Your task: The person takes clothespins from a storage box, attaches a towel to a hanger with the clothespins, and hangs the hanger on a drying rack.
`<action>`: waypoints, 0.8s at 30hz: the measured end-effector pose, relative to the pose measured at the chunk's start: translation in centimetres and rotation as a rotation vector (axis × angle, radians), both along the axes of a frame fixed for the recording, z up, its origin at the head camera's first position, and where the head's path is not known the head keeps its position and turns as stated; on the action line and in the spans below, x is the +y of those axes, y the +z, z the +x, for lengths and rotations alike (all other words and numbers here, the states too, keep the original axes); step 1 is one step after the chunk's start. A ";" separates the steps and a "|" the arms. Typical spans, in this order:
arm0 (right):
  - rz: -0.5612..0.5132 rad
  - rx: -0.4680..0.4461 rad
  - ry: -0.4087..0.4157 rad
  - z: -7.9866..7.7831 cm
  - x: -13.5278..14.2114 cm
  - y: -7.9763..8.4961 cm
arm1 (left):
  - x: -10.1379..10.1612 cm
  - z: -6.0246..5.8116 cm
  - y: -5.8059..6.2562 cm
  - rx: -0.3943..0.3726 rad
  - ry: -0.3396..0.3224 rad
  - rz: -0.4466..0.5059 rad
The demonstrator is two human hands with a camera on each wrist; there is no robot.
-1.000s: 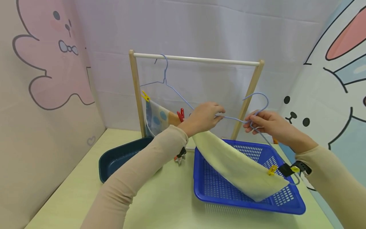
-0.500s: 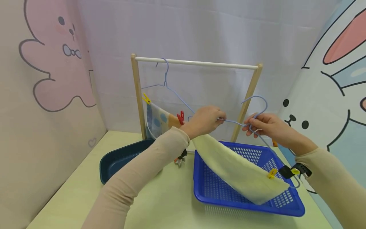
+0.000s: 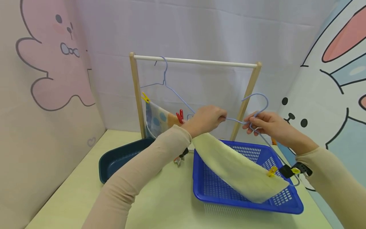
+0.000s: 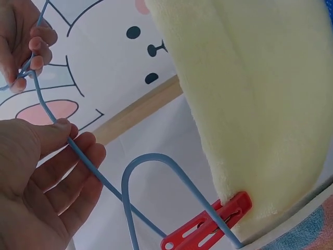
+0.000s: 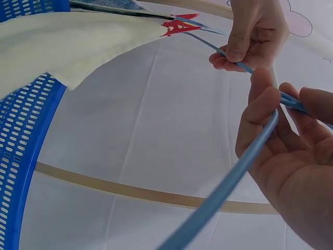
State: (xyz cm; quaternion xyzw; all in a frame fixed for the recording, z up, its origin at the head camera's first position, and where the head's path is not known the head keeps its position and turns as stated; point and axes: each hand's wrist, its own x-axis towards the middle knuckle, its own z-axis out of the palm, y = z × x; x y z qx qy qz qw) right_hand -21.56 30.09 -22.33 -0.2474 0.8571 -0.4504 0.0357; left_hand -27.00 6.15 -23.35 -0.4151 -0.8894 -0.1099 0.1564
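Observation:
A pale blue wire hanger (image 5: 223, 182) is held by both hands above the basket. My right hand (image 3: 267, 125) pinches it at the neck, just below the hook. The shoulder wire runs between the thumb and fingers of my left hand (image 3: 206, 119), pinched there. A pale yellow towel (image 3: 228, 159) hangs from this hanger, slanting down to the right. Near its low right corner sits a yellow clothespin (image 3: 272, 171). In the left wrist view, a red clothespin (image 4: 240, 203) grips the towel's other end beside the hanger's looped wire. My left forearm hides part of that end in the head view.
Below the towel stands a blue perforated basket (image 3: 211, 199). A white rod (image 3: 211, 62) on wooden posts carries another blue hanger (image 3: 165, 71), with a patterned cloth (image 3: 157, 119) clipped on by a yellow clothespin (image 3: 145, 97). A dark green tray (image 3: 107, 162) lies at left on the table (image 3: 166, 206).
My left hand has dropped slightly, and its fingers have closed further onto the hanger's wire. The right hand, hanger and towel stay almost where they were.

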 end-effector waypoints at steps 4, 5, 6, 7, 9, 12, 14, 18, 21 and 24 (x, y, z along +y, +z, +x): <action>0.054 0.042 -0.019 0.1 0.1 0.0 | 0.2 -0.2 0.2 -0.007 0.002 0.001; 0.073 0.053 -0.026 0.2 0.1 0.0 | 0.3 -0.2 0.2 -0.008 0.003 0.001; 0.095 0.063 -0.037 0.2 0.1 0.0 | 0.3 -0.3 0.3 -0.014 0.005 0.001; 0.120 0.069 -0.053 0.3 0.0 0.0 | 0.3 -0.4 0.3 -0.013 0.008 0.001; 0.161 0.069 -0.087 0.5 -0.1 0.1 | 0.3 -0.6 0.5 -0.012 0.007 0.000; 0.202 0.053 -0.128 0.8 0.0 0.3 | 0.0 -0.8 0.7 -0.030 0.012 0.010; 0.217 0.041 -0.149 0.9 0.1 0.3 | -0.2 -1.0 0.9 -0.043 0.015 0.017; 0.251 0.022 -0.186 1.0 0.3 0.1 | -0.7 -1.4 1.3 -0.054 0.021 0.025; 0.273 0.015 -0.197 1.1 0.6 -0.1 | -0.8 -1.6 1.4 -0.051 0.018 0.022; 0.285 0.029 -0.197 1.3 0.7 -0.3 | -0.9 -1.8 1.6 -0.058 0.024 0.004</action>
